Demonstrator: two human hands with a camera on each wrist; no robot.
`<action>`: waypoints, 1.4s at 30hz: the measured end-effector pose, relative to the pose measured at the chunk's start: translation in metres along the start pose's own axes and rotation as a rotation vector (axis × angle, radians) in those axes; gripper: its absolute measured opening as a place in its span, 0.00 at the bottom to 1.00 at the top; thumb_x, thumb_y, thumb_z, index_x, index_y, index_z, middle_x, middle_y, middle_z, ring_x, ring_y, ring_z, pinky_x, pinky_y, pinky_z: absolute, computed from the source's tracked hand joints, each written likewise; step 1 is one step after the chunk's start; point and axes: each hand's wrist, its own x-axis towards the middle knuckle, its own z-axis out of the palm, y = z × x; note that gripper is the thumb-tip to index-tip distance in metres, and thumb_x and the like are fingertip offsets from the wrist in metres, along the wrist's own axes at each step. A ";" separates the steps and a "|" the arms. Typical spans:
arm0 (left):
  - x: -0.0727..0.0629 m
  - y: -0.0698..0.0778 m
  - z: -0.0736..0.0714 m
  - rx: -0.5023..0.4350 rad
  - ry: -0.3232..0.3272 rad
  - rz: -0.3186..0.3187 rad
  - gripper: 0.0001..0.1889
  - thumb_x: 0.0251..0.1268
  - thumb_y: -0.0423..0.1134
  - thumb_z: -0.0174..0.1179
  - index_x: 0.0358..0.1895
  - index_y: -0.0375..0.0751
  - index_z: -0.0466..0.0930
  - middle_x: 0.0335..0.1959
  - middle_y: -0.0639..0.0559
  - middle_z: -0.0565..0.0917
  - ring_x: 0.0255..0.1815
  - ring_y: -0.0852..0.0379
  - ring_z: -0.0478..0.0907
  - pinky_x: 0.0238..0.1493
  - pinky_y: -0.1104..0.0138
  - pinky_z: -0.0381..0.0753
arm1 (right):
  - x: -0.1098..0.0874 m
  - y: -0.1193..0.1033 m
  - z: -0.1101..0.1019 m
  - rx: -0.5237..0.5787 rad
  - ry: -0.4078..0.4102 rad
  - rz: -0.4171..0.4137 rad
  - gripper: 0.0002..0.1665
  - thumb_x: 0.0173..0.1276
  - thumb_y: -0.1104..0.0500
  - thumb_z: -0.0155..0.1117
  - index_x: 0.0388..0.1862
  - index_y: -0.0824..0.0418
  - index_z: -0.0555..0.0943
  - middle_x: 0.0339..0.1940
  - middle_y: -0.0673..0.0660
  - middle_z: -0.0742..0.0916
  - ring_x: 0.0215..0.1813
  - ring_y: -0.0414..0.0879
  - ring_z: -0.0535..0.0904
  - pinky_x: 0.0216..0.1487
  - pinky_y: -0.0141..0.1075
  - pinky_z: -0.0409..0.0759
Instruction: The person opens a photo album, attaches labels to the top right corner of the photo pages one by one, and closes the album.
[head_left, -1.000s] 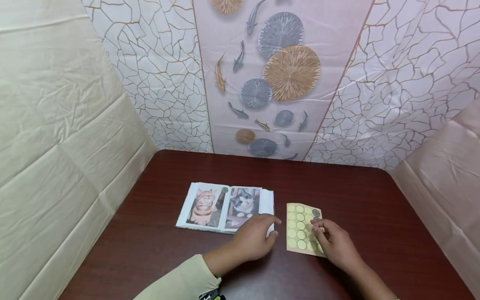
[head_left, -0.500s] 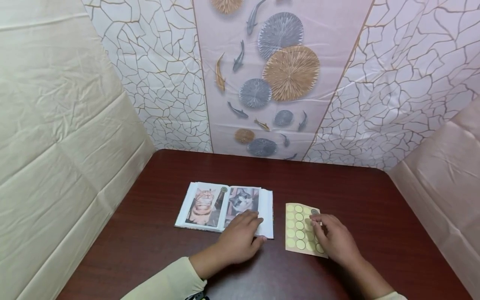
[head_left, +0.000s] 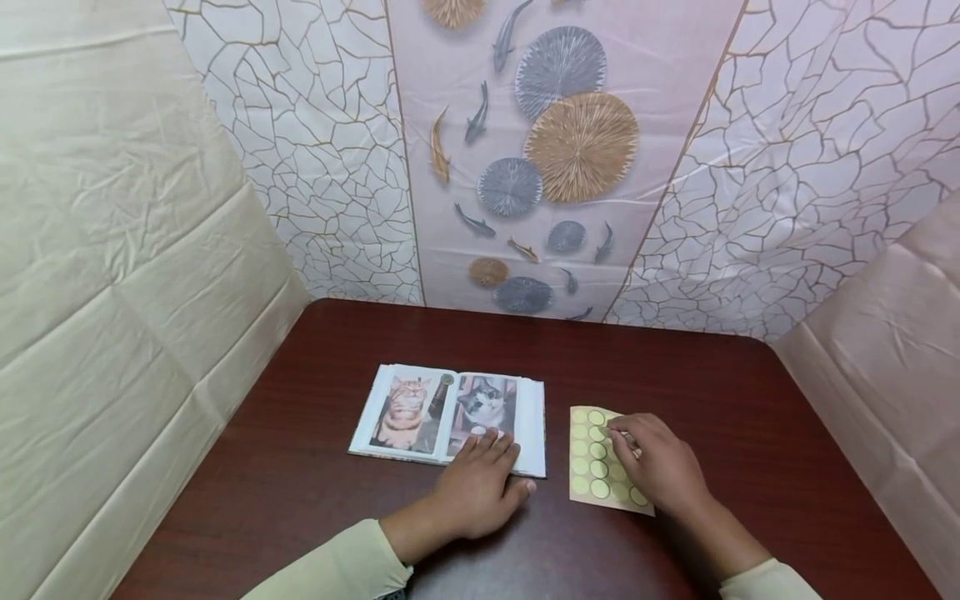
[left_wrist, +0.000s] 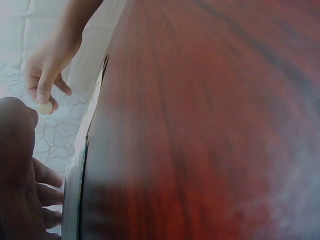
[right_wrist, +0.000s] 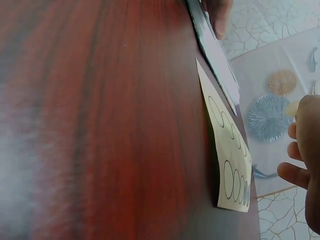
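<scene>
My left hand rests with spread, fairly straight fingers on the lower edge of the right page of an open photo album. The album shows an orange cat photo and a grey-and-white cat photo. A dark round sticker sits at the top corner of the orange cat photo. Over the sticker sheet, my right hand pinches a small pale round sticker between thumb and fingers. That sticker is raised off the sheet, and my hand hides the sheet's upper right part.
Album and sheet lie side by side on a dark red-brown wooden table. Behind the table hangs a patterned cloth with fish and round shapes. Plain beige cloth stands along the left side.
My left hand has moved left from the album's right edge and flattened onto the page. My right hand has shifted slightly up and left over the sheet.
</scene>
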 end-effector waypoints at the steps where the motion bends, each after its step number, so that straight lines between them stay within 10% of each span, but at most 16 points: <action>1: 0.000 0.000 0.000 0.000 -0.009 0.000 0.36 0.81 0.62 0.37 0.75 0.37 0.69 0.76 0.42 0.68 0.79 0.42 0.58 0.77 0.48 0.56 | 0.002 0.000 0.001 -0.003 0.002 -0.012 0.08 0.65 0.62 0.72 0.42 0.54 0.87 0.45 0.52 0.88 0.44 0.48 0.84 0.26 0.44 0.81; 21: 0.000 -0.005 -0.014 0.022 -0.233 0.004 0.44 0.77 0.71 0.28 0.81 0.43 0.58 0.82 0.47 0.56 0.83 0.48 0.46 0.80 0.52 0.47 | 0.040 -0.010 0.018 -0.068 -0.050 -0.108 0.07 0.70 0.56 0.69 0.44 0.54 0.88 0.45 0.50 0.89 0.52 0.49 0.83 0.25 0.44 0.82; 42: 0.001 -0.009 -0.022 -0.024 -0.271 0.017 0.41 0.78 0.69 0.31 0.81 0.44 0.59 0.82 0.49 0.56 0.83 0.48 0.46 0.80 0.53 0.47 | 0.069 -0.021 0.044 -0.084 -0.052 -0.170 0.08 0.71 0.55 0.68 0.45 0.55 0.88 0.45 0.49 0.89 0.53 0.47 0.82 0.26 0.44 0.83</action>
